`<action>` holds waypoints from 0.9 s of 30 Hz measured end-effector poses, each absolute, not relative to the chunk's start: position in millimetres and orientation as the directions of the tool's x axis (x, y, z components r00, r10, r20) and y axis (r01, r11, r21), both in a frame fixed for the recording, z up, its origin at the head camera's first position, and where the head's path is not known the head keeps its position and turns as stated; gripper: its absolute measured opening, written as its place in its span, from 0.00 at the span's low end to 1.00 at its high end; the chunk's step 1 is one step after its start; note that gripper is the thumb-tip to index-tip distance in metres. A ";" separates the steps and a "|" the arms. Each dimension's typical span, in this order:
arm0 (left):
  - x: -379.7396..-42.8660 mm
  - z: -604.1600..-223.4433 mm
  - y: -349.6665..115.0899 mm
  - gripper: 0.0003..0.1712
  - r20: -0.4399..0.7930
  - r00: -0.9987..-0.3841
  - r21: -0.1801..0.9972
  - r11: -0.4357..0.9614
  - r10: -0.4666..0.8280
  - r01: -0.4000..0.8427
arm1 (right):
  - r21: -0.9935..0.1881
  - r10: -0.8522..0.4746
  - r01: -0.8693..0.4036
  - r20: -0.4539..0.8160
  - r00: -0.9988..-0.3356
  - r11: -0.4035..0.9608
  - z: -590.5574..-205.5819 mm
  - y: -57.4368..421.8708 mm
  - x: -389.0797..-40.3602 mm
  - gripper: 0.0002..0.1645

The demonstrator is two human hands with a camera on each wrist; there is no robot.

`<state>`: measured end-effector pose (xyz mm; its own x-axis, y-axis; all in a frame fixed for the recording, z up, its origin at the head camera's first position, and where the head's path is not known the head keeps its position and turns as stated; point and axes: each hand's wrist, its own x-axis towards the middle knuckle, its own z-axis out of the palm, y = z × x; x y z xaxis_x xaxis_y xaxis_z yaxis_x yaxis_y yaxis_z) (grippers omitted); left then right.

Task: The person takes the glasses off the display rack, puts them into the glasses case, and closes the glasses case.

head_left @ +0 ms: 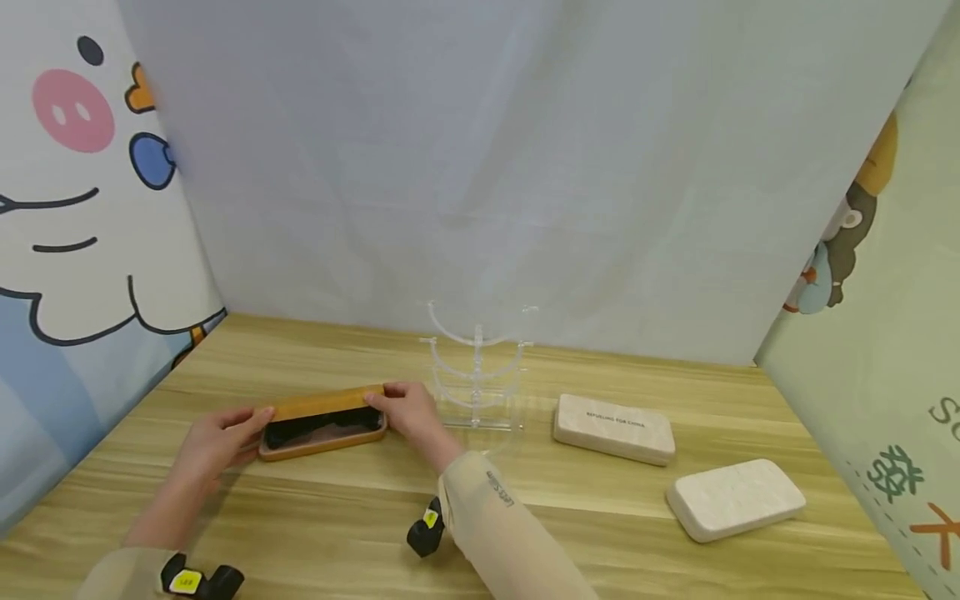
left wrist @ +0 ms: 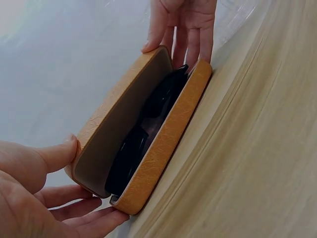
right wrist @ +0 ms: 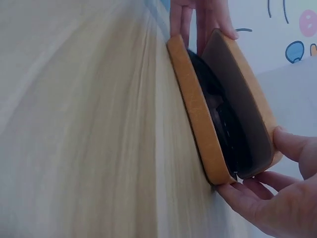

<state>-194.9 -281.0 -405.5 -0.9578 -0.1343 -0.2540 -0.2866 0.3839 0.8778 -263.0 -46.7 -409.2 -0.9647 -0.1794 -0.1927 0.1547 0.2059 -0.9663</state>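
Note:
An orange-brown glasses case [head_left: 324, 448] stands partly open on the table, its lid [head_left: 318, 404] raised at the back. Inside lie dark sunglasses [left wrist: 126, 158], seen also in the right wrist view as black sunglasses [right wrist: 229, 134] between lid and base. My left hand [head_left: 213, 442] grips the case's left end, thumb on the lid and fingers by the base. At the right end my right hand [head_left: 411, 414] holds it the same way, its thumb [right wrist: 290, 144] against the lid.
Just right of my right hand stands a clear tiered display rack [head_left: 477, 375]. Farther right lie two closed pale cases, a lettered case [head_left: 613, 429] and a plain case [head_left: 737, 500]. A grey-white cloth [head_left: 480, 183] hangs behind the wooden table [head_left: 337, 533].

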 end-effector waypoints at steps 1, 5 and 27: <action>-194.7 -406.4 -281.5 0.50 -0.258 -0.957 0.873 0.392 -0.134 -0.291 | -0.964 -0.169 0.150 -0.189 -0.967 0.220 -409.6 -46.8 -262.3 0.28; -192.2 -410.4 -283.7 0.49 -0.267 -0.956 0.865 0.406 -0.125 -0.295 | -0.961 -0.164 0.119 -0.163 -0.973 0.249 -412.5 -46.7 -259.7 0.28; -190.3 -407.5 -278.0 0.49 -0.276 -0.942 0.796 0.503 -0.192 -0.336 | -0.993 -0.248 0.094 -0.109 -0.963 0.069 -424.3 -45.3 -263.7 0.28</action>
